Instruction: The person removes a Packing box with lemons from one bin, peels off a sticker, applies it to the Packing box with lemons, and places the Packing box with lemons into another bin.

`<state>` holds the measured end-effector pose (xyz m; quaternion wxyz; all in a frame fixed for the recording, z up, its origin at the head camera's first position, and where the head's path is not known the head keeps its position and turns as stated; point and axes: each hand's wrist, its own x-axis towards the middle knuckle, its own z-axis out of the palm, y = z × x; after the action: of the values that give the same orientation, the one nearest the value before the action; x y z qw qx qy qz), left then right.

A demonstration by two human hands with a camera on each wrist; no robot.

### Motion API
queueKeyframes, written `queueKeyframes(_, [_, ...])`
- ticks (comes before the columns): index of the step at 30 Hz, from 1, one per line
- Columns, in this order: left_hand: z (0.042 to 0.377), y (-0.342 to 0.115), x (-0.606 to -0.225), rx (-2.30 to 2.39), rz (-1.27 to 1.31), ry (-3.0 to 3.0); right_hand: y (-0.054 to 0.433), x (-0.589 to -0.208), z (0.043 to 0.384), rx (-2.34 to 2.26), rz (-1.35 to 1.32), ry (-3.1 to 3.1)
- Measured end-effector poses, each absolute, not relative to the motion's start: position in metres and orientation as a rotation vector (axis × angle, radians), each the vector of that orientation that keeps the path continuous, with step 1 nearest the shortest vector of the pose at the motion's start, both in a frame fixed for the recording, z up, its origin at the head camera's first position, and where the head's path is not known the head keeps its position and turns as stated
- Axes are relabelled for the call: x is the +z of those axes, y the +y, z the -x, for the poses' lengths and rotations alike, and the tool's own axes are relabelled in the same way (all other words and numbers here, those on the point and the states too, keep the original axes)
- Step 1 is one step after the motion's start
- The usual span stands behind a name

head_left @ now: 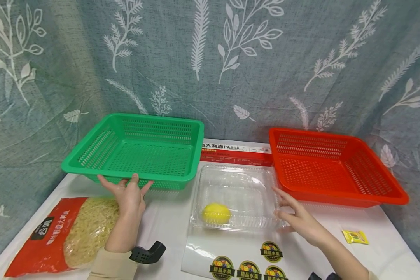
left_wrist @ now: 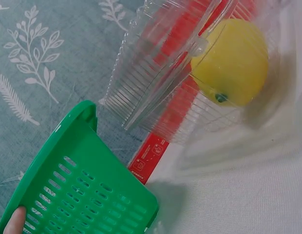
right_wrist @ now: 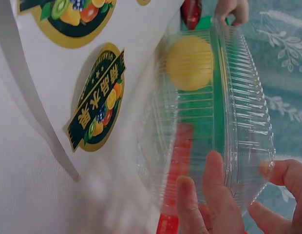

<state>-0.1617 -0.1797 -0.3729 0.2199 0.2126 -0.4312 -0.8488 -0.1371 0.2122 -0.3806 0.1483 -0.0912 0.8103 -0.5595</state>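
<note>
A clear plastic clamshell box (head_left: 236, 194), its lid down, holds a yellow lemon (head_left: 216, 213) in its near left corner. My right hand (head_left: 299, 219) is at the box's right side; in the right wrist view its extended fingers (right_wrist: 217, 178) spread over the ribbed side wall and lid edge. The left hand (head_left: 126, 196) reaches to the front rim of a green plastic basket (head_left: 190, 177), fingers spread, fingertips at the rim. In the left wrist view one fingertip (left_wrist: 15, 222) lies on that rim.
Red basket (head_left: 343, 198) at back right; red-and-white pasta box (head_left: 236, 156) behind the clamshell. A pasta bag (head_left: 63, 237) lies at left, a small yellow packet (head_left: 355, 237) at right. A sheet of round fruit stickers (head_left: 203, 249) lies in front. A curtain (head_left: 182, 58) hangs behind.
</note>
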Motion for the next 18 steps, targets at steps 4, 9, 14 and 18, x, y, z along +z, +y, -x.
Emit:
queueKeyframes(4, [0.162,-0.1785,-0.3732,-2.349,-0.589,-1.193,0.2137,-0.38,0.1406,-1.606,0.27,2.32])
queueKeyframes(9, [0.1623,-0.1775,-0.3728,-2.347,-0.597,-1.192,0.2147,-0.3805,0.1438,-1.606,0.27,2.32])
queueKeyframes(14, [0.1624,-0.178,-0.3726,-2.345,-0.616,-1.199,0.2141,-0.3829,0.1457,-1.605,0.249,2.313])
queueKeyframes(18, [0.162,-0.179,-0.3712,-2.344,-0.625,-1.202,0.2126,-0.3832,0.1472,-1.603,0.233,2.307])
